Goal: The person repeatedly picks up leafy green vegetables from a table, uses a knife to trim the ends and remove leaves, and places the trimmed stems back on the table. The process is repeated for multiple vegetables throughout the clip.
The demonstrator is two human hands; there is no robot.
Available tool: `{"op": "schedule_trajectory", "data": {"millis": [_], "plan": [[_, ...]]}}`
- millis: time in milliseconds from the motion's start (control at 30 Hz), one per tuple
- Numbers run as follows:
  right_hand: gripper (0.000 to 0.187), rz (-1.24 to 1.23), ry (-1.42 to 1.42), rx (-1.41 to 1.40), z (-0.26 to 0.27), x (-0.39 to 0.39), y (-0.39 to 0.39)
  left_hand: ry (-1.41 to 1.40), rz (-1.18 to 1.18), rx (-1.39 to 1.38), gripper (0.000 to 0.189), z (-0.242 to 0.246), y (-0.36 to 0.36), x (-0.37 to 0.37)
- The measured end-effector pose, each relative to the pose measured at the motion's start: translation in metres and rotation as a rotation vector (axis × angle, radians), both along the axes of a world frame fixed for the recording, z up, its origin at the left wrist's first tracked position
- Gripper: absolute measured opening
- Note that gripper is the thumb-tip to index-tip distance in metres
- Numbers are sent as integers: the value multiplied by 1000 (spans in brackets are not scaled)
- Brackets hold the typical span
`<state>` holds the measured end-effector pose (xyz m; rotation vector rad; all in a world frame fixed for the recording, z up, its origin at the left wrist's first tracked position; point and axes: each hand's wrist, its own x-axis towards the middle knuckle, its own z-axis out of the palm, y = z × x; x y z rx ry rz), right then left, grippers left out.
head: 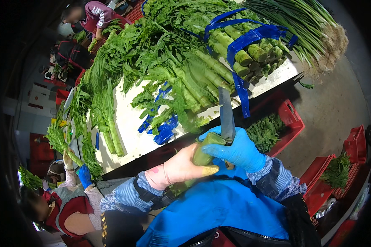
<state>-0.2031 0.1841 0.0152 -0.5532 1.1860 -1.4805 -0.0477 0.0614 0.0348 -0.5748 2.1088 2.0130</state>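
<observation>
My left hand (pixel 181 166), in a pale pink glove with a yellow thumb tip, grips a thick green celtuce stem (pixel 204 153) in front of my blue apron (pixel 216 203). My right hand (pixel 242 151), in a light blue glove, is closed around the handle of a kitchen knife. The knife's broad blade (pixel 225 108) points up and away from me, towards the table. Some right-hand fingers also touch the celtuce. Beyond the hands, loose celtuce stems (pixel 191 95) with leaves lie on the white tabletop (pixel 133 126), cut ends towards me.
Blue strapping (pixel 235 49) binds a celtuce bundle (pixel 256 54); strap scraps (pixel 167 128) lie nearby. Rooted green onions (pixel 312 37) are at upper right. A red crate (pixel 292 119) with leaves stands below the table edge, more red crates (pixel 318 182) at right. A co-worker (pixel 71 207) handles celtuce at left.
</observation>
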Motion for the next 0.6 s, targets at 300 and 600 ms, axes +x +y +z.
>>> {"op": "schedule_trajectory", "data": {"millis": [300,600], "plan": [[36,-77,-79,62,-11,-18,15,-226,116,278,42,8,-10,16],[37,222,418,42,-24,15,43,-290,139,446,38,0,-20,29]]}}
